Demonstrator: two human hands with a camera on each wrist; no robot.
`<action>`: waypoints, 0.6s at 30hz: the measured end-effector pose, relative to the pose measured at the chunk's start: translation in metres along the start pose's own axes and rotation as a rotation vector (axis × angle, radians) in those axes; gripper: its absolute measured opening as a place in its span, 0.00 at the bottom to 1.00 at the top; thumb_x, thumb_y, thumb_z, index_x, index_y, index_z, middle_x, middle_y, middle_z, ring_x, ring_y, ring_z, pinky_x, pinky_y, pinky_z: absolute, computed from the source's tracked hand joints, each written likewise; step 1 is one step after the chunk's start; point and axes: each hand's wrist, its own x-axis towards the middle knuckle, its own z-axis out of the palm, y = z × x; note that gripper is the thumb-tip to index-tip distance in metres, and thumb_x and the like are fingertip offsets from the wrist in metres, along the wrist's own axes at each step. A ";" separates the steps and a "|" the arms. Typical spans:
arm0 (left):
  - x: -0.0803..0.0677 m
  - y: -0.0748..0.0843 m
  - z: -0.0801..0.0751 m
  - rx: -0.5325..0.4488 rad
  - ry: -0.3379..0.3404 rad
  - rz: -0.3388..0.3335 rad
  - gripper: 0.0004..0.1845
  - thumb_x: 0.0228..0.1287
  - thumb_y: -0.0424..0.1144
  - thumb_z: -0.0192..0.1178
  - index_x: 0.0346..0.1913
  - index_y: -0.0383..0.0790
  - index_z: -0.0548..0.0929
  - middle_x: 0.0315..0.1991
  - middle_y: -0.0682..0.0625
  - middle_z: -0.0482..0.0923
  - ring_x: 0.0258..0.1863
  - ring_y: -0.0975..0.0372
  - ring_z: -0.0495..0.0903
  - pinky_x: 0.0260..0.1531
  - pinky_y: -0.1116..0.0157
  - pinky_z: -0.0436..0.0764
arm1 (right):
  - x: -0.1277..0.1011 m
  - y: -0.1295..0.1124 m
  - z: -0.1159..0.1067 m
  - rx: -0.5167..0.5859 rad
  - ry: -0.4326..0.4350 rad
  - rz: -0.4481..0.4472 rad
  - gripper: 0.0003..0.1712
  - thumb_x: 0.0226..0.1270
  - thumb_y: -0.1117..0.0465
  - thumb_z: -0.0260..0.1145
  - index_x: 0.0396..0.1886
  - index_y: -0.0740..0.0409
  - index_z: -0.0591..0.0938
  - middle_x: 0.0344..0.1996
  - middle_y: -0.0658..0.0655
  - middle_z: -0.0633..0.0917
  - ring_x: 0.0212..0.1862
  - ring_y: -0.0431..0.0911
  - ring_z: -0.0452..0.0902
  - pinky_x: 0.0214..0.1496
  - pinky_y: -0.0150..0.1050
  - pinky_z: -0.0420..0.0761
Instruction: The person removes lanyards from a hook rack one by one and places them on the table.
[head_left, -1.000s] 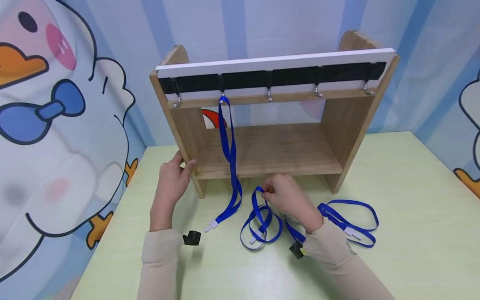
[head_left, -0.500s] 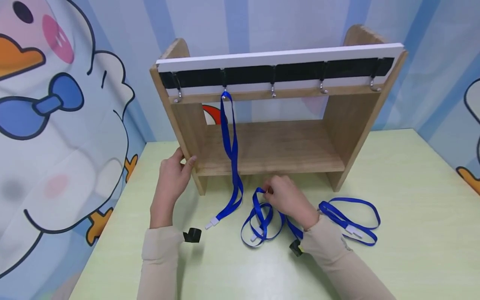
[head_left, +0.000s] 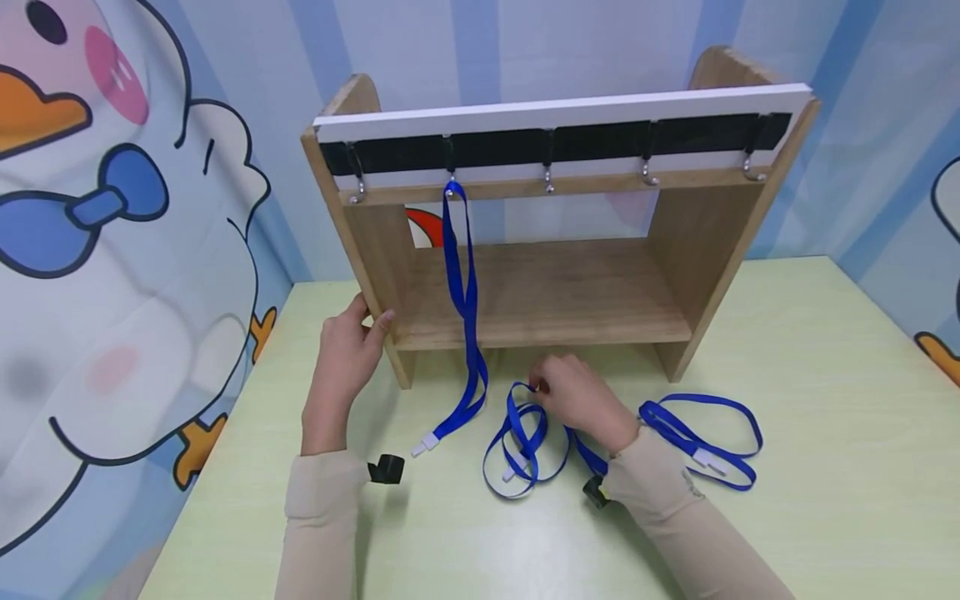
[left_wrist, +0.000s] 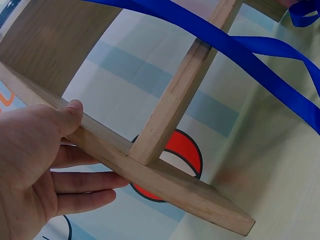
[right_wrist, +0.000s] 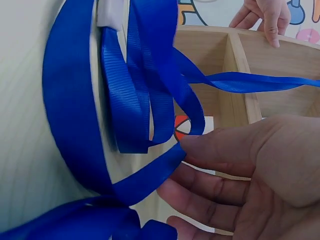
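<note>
A wooden rack (head_left: 555, 292) stands on the table, with a row of metal hooks under its top rail. One blue lanyard (head_left: 467, 317) hangs from the second hook, its white clip (head_left: 423, 443) lying on the table. My left hand (head_left: 369, 321) grips the rack's left side panel (left_wrist: 165, 185), with the thumb (left_wrist: 70, 112) on the panel's front edge. My right hand (head_left: 537, 387) pinches the top of a second blue lanyard (head_left: 521, 442) coiled on the table in front of the rack. In the right wrist view the thumb and fingers (right_wrist: 200, 145) pinch its strap (right_wrist: 70, 100).
A third blue lanyard (head_left: 705, 433) lies looped on the pale green table (head_left: 825, 400), right of my right arm. Three other hooks, such as the middle one (head_left: 550, 182), hang bare. A cartoon duck backdrop (head_left: 112, 250) closes the left and back.
Almost nothing has changed. My right hand has shifted slightly while keeping its pinch on the strap. My left hand stays on the rack's side panel.
</note>
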 end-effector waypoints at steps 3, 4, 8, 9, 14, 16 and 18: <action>0.000 0.001 0.000 -0.003 0.003 0.006 0.26 0.78 0.43 0.56 0.70 0.31 0.70 0.62 0.35 0.78 0.49 0.45 0.86 0.41 0.49 0.86 | 0.000 0.002 0.001 -0.010 -0.016 -0.014 0.02 0.65 0.69 0.70 0.32 0.64 0.86 0.23 0.50 0.79 0.26 0.43 0.73 0.28 0.36 0.75; 0.000 0.000 0.000 -0.003 0.005 0.009 0.26 0.78 0.43 0.56 0.70 0.31 0.71 0.62 0.35 0.78 0.49 0.45 0.86 0.41 0.50 0.86 | 0.000 0.002 0.001 -0.006 -0.019 -0.016 0.02 0.65 0.69 0.71 0.32 0.64 0.86 0.23 0.50 0.79 0.26 0.43 0.73 0.27 0.36 0.75; 0.000 -0.001 -0.001 -0.004 0.010 0.019 0.25 0.79 0.43 0.55 0.69 0.31 0.71 0.61 0.35 0.79 0.49 0.45 0.86 0.41 0.50 0.86 | 0.001 0.004 0.001 -0.002 -0.010 -0.026 0.01 0.63 0.71 0.69 0.34 0.65 0.86 0.25 0.53 0.81 0.26 0.43 0.73 0.29 0.37 0.77; 0.000 -0.001 -0.001 -0.006 0.010 0.019 0.25 0.79 0.43 0.55 0.69 0.31 0.71 0.61 0.35 0.79 0.49 0.45 0.86 0.41 0.50 0.86 | 0.001 0.004 0.000 -0.001 -0.010 -0.027 0.02 0.63 0.72 0.68 0.34 0.66 0.86 0.26 0.54 0.82 0.27 0.44 0.74 0.29 0.38 0.78; 0.000 -0.002 -0.001 -0.017 0.008 0.018 0.25 0.79 0.43 0.55 0.70 0.31 0.71 0.61 0.35 0.78 0.49 0.45 0.86 0.41 0.50 0.86 | 0.000 0.005 -0.006 0.006 0.002 -0.036 0.09 0.64 0.73 0.66 0.43 0.69 0.86 0.36 0.60 0.87 0.37 0.50 0.82 0.40 0.44 0.84; 0.000 -0.001 -0.001 -0.022 0.004 0.017 0.25 0.79 0.43 0.54 0.70 0.31 0.71 0.61 0.35 0.78 0.48 0.45 0.86 0.41 0.50 0.86 | -0.001 0.003 -0.009 0.020 0.009 -0.032 0.11 0.65 0.73 0.66 0.46 0.70 0.86 0.38 0.61 0.87 0.40 0.51 0.84 0.43 0.45 0.85; -0.001 -0.001 -0.001 -0.029 -0.002 0.009 0.25 0.79 0.43 0.55 0.70 0.31 0.71 0.61 0.35 0.78 0.48 0.45 0.86 0.41 0.51 0.86 | -0.003 0.002 -0.011 0.032 0.019 -0.032 0.10 0.66 0.71 0.67 0.46 0.70 0.86 0.37 0.60 0.87 0.39 0.50 0.83 0.43 0.44 0.84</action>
